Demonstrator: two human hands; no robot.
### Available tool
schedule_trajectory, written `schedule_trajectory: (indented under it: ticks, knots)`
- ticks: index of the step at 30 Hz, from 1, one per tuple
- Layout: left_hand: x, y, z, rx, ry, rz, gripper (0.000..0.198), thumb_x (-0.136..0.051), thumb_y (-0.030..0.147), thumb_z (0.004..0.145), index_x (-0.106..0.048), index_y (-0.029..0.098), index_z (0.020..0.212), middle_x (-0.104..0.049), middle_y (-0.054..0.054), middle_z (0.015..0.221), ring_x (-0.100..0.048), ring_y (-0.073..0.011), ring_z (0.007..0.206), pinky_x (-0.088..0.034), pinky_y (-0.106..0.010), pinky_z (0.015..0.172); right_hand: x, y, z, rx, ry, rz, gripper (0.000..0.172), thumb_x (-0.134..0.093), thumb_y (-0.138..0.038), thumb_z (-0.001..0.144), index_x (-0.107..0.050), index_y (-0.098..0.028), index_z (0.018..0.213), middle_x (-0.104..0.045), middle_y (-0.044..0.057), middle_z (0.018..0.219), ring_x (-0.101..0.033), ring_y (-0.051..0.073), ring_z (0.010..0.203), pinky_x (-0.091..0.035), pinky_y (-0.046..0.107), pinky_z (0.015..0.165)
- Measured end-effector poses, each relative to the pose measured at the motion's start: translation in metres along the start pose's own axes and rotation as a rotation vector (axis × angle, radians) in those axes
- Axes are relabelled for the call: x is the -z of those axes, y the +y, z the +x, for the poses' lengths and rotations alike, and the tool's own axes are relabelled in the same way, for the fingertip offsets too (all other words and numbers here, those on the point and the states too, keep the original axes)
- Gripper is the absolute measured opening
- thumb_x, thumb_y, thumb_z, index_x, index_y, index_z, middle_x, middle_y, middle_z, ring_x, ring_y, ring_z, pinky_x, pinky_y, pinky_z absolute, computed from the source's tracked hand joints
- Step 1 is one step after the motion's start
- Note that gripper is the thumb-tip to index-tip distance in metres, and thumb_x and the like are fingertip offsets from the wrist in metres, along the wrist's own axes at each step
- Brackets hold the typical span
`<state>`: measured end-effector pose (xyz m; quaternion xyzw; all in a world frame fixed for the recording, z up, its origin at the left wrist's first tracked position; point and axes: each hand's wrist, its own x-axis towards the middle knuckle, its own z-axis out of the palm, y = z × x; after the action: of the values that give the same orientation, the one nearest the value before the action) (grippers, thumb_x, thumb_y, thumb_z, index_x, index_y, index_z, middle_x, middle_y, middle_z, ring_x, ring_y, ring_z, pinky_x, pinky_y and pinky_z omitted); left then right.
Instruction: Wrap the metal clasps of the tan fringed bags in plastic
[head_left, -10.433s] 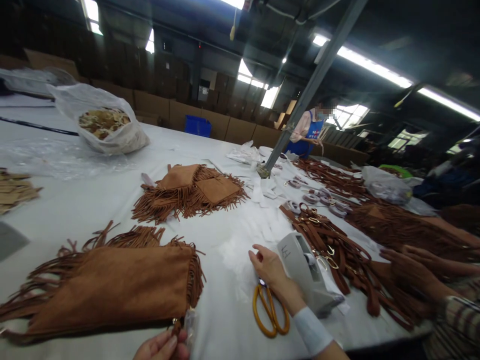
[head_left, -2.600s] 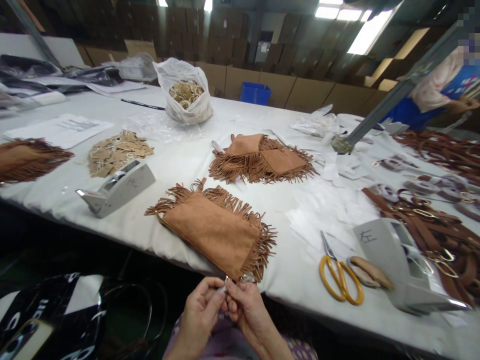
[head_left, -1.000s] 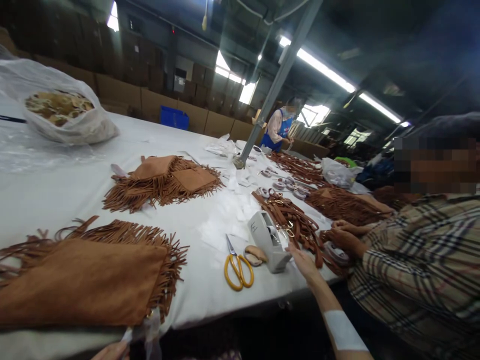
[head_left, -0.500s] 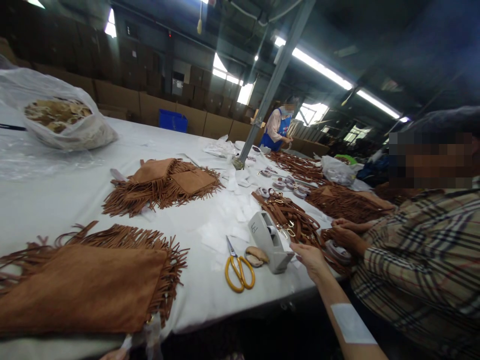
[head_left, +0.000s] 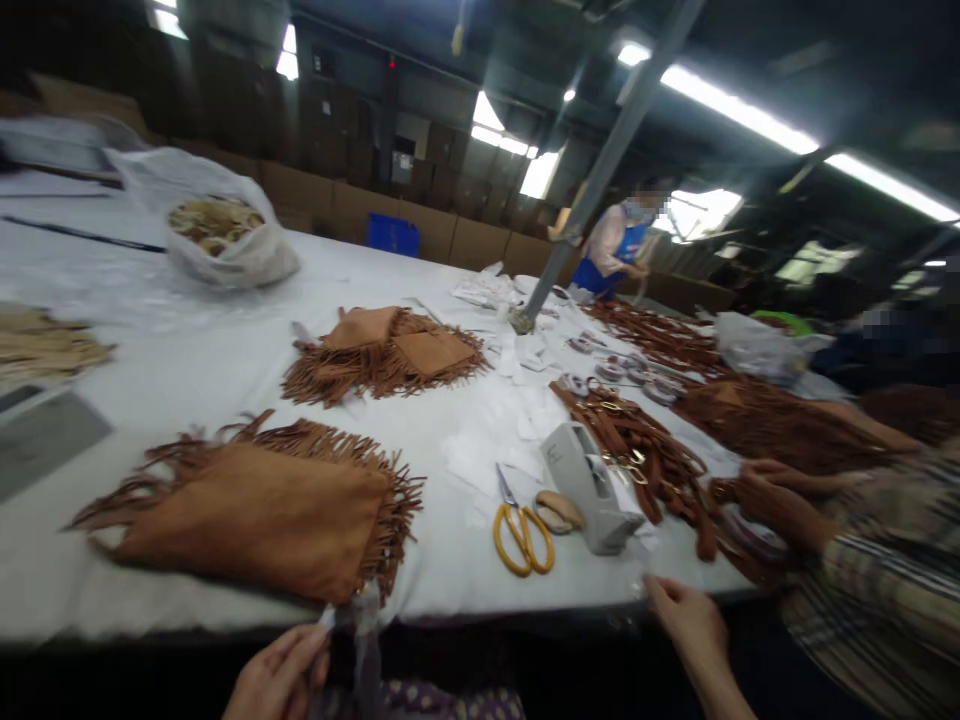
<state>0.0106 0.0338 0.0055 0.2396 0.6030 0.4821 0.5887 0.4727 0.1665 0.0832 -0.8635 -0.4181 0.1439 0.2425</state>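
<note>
One big white-covered worktop point(head_left: 442, 575), flat brown suede fringed bag point(head_left: 262, 510) at its near edge, grey plastic tape dispenser point(head_left: 581, 485) further right. Hands are apart: right hand point(head_left: 691, 622) near the dispenser, too blurry to tell if it's gripping anything; left hand point(head_left: 279, 672) pinching a thin white strip point(head_left: 328, 616) at the bag's corner. Bag looks assembled; that corner's loose, so maybe half done.

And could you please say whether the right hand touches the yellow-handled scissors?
Apart. The head view shows a wide gap, with white tabletop visible between the right hand and the yellow-handled scissors.
</note>
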Motion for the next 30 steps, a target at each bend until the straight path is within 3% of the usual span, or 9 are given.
schedule_trajectory:
  ticks: [2,5,9,12,15,20,24,30]
  knots:
    - [-0.001,0.003,0.000,-0.034,-0.019,-0.024,0.052,-0.061,0.067,0.067,-0.055,0.015,0.061,-0.048,0.006,0.048,-0.026,-0.0027,0.033,-0.017,-0.018,0.035,-0.017,-0.009,-0.018,0.024,-0.080,-0.028,0.026,-0.058,-0.046,0.055,-0.066,-0.021,0.053,-0.058,0.007,0.044,-0.056,0.026,0.051,-0.038,0.034,0.052]
    - [0.001,0.006,0.004,-0.083,-0.008,-0.027,0.048,-0.059,0.063,0.071,-0.052,0.016,0.063,-0.047,0.006,0.049,-0.028,-0.0032,0.034,-0.018,-0.018,0.036,-0.055,-0.050,-0.070,0.204,-0.419,0.088,0.038,-0.058,-0.055,0.061,-0.070,-0.021,0.071,-0.060,0.003,0.051,-0.054,0.022,0.051,-0.040,0.031,0.051]
    - [0.005,0.009,0.004,-0.141,0.032,0.055,0.045,-0.058,0.059,0.075,-0.055,0.016,0.065,-0.046,0.006,0.049,-0.032,-0.0053,0.038,-0.024,-0.019,0.039,-0.100,-0.130,-0.169,0.453,-0.933,0.243,0.040,-0.058,-0.058,0.069,-0.064,-0.018,0.061,-0.053,-0.001,0.050,-0.044,0.014,0.049,-0.035,0.025,0.047]
    - [0.006,0.011,0.000,-0.201,0.024,0.118,0.042,-0.057,0.056,0.078,-0.060,0.014,0.070,-0.052,0.002,0.056,-0.046,-0.0100,0.051,-0.034,-0.020,0.049,-0.126,-0.176,-0.219,0.511,-1.141,0.331,0.040,-0.058,-0.054,0.073,-0.063,-0.016,0.062,-0.051,-0.002,0.052,-0.040,0.011,0.049,-0.032,0.022,0.046]
    - [0.007,0.013,-0.001,-0.243,0.043,0.175,0.041,-0.055,0.054,0.079,-0.064,0.014,0.073,-0.056,0.000,0.060,-0.048,-0.0121,0.055,-0.036,-0.021,0.053,-0.148,-0.194,-0.240,0.578,-1.158,0.350,0.037,-0.060,-0.049,0.072,-0.063,-0.015,0.058,-0.053,-0.001,0.052,-0.042,0.011,0.052,-0.032,0.021,0.047]
    - [0.011,0.014,-0.002,-0.289,0.089,0.402,0.034,-0.050,0.044,0.085,-0.066,0.016,0.078,-0.051,0.003,0.056,-0.042,-0.0105,0.049,-0.030,-0.022,0.050,-0.171,-0.196,-0.249,0.664,-1.051,0.219,0.032,-0.057,-0.038,0.073,-0.062,-0.015,0.052,-0.052,-0.001,0.048,-0.042,0.011,0.050,-0.029,0.021,0.046]
    - [0.015,0.014,-0.003,-0.322,0.086,0.484,0.028,-0.049,0.039,0.086,-0.066,0.017,0.080,-0.049,0.004,0.056,-0.042,-0.0106,0.049,-0.028,-0.022,0.051,-0.174,-0.198,-0.255,0.664,-0.944,0.129,0.030,-0.058,-0.034,0.070,-0.060,-0.016,0.046,-0.051,-0.001,0.044,-0.041,0.011,0.047,-0.026,0.022,0.045]
    - [0.016,0.011,-0.002,-0.291,0.062,0.431,0.029,-0.049,0.040,0.086,-0.066,0.017,0.082,-0.048,0.004,0.056,-0.042,-0.0108,0.049,-0.028,-0.022,0.050,-0.172,-0.199,-0.260,0.593,-0.865,0.091,0.031,-0.060,-0.038,0.069,-0.062,-0.017,0.046,-0.055,0.000,0.044,-0.047,0.012,0.046,-0.028,0.023,0.044]
